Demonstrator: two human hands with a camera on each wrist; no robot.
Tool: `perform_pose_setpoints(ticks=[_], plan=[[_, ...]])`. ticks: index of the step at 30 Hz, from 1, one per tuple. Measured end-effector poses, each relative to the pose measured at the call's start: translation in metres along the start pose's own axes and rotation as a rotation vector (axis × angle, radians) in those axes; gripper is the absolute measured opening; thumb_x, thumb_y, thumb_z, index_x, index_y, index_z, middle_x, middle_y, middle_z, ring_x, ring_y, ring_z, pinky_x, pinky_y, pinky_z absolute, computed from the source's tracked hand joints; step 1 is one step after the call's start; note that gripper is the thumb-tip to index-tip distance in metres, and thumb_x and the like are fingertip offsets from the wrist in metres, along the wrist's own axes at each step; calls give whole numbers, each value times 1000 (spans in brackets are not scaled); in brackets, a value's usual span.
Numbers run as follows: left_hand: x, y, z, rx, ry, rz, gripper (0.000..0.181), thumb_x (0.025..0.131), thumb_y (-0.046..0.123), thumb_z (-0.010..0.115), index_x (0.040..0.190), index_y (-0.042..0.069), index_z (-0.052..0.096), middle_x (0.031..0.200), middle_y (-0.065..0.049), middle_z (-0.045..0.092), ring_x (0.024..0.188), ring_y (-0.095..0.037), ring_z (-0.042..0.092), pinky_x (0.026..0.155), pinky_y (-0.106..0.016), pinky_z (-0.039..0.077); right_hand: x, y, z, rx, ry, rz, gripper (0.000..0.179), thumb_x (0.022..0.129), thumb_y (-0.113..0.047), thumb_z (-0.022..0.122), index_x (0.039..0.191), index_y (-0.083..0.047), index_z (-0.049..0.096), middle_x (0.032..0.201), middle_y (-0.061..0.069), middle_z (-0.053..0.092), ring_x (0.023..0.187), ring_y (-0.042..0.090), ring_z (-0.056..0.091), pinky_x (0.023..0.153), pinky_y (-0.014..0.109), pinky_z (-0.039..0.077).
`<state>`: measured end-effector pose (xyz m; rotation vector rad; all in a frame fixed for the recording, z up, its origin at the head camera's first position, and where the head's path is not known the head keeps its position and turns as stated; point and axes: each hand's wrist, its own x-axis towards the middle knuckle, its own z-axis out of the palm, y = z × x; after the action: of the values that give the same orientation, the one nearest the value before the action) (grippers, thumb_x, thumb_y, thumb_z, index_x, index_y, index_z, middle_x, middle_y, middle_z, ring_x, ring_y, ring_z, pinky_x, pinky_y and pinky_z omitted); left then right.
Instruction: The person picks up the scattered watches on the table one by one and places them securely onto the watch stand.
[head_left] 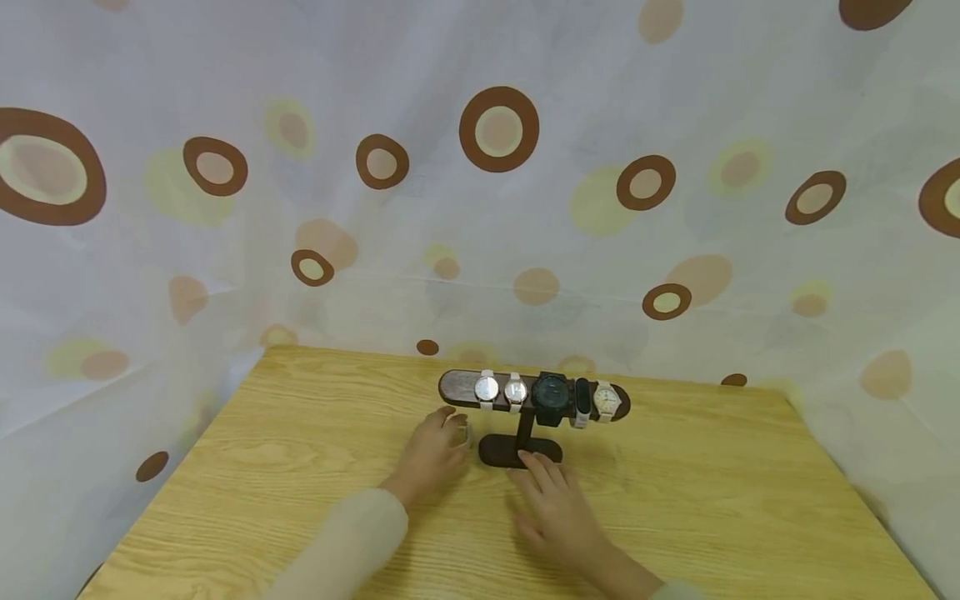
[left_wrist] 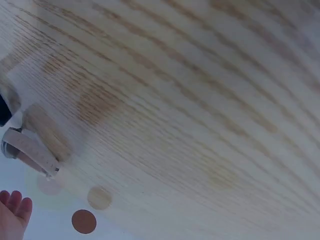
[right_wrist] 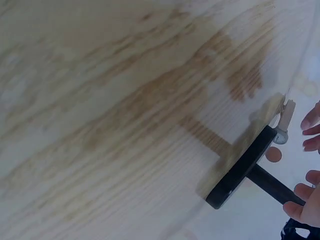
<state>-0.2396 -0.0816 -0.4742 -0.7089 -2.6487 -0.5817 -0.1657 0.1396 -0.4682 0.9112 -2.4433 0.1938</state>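
My left hand (head_left: pixel 435 448) hovers beside a pale-strapped watch (left_wrist: pixel 32 150) that stands on the tabletop. In the left wrist view its fingers are apart from the watch, loosely extended. A dark watch stand (right_wrist: pixel 245 167) is just right of that watch. My right hand (head_left: pixel 555 507) reaches to the front of the stand's base with fingers extended, holding nothing. Several watches sit on the stand's top bar: two white-strapped ones, a large black watch (head_left: pixel 551 396), a fitness band (head_left: pixel 582 402) with a pale strap, and a cream watch (head_left: pixel 607 400). The bar's left end (head_left: pixel 456 387) is bare.
The light wood table (head_left: pixel 697 500) extends on both sides of the stand. A white curtain (head_left: pixel 420 217) printed with brown and yellow circles hangs behind the table and along its sides.
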Motion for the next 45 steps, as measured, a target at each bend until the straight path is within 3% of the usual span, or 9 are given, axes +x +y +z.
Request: perform_pose_setpoints(ticks=[7, 11, 16, 21, 28, 32, 37, 40, 45], plan=[[5, 2, 11, 80, -74, 60, 30, 85, 11, 63, 112, -1, 61, 114, -21, 59, 100, -34, 61, 86, -40, 53, 2, -6, 2, 4, -11, -23, 48, 72, -28, 76, 113, -10, 60, 122, 17, 57, 107, 32, 56, 77, 49, 52], [6, 2, 17, 50, -117, 27, 26, 89, 10, 59, 111, -2, 61, 110, -19, 61, 97, -32, 62, 83, -38, 54, 1, -8, 1, 11, -36, -12, 47, 74, -28, 75, 115, -10, 59, 122, 16, 56, 108, 32, 55, 78, 50, 51], [8, 5, 20, -23, -161, -29, 25, 89, 6, 58, 112, -3, 60, 112, -19, 62, 104, -33, 60, 91, -39, 51, -2, -6, 2, 23, -54, 5, 47, 75, -31, 74, 116, -11, 59, 122, 15, 56, 109, 31, 55, 80, 49, 50], [8, 6, 23, -55, -116, -8, 5, 87, 2, 59, 88, 4, 63, 90, -10, 66, 92, -26, 63, 82, -35, 53, -1, -7, 7, 38, -46, 5, 49, 75, -31, 75, 117, -12, 59, 122, 15, 56, 109, 31, 54, 81, 48, 50], [5, 10, 22, -75, -72, 8, 13, 87, 0, 56, 76, 5, 60, 74, -5, 62, 77, -21, 61, 70, -31, 51, 2, -11, 7, 84, -40, 44, 48, 74, -26, 75, 116, -9, 59, 122, 17, 56, 109, 33, 54, 80, 49, 49], [3, 10, 21, -153, -51, 24, 20, 85, -3, 55, 69, 7, 58, 69, -1, 59, 70, -14, 56, 64, -26, 47, 4, -13, 5, 223, -65, 136, 44, 77, -18, 73, 116, -5, 59, 122, 20, 55, 111, 36, 53, 84, 53, 48], [-2, 14, 19, -354, -82, -22, 8, 85, -2, 58, 87, -1, 66, 79, -6, 66, 71, -11, 59, 63, -20, 50, 9, -14, 3, 509, -138, 342, 37, 84, -10, 66, 118, 0, 58, 123, 21, 54, 116, 39, 49, 94, 57, 42], [-6, 20, 17, -481, -91, -61, 13, 86, 1, 60, 96, -4, 66, 85, -11, 69, 75, -14, 64, 65, -18, 53, 12, -14, 2, 676, -166, 466, 35, 87, -8, 61, 120, 3, 56, 123, 20, 54, 116, 38, 49, 96, 54, 42], [-13, 34, 14, -655, -41, -70, 15, 85, 0, 63, 99, -5, 66, 89, -15, 70, 79, -20, 67, 68, -15, 54, 16, -15, 5, 875, -146, 611, 31, 92, -8, 55, 120, 5, 53, 119, 21, 56, 107, 35, 54, 88, 41, 50]])
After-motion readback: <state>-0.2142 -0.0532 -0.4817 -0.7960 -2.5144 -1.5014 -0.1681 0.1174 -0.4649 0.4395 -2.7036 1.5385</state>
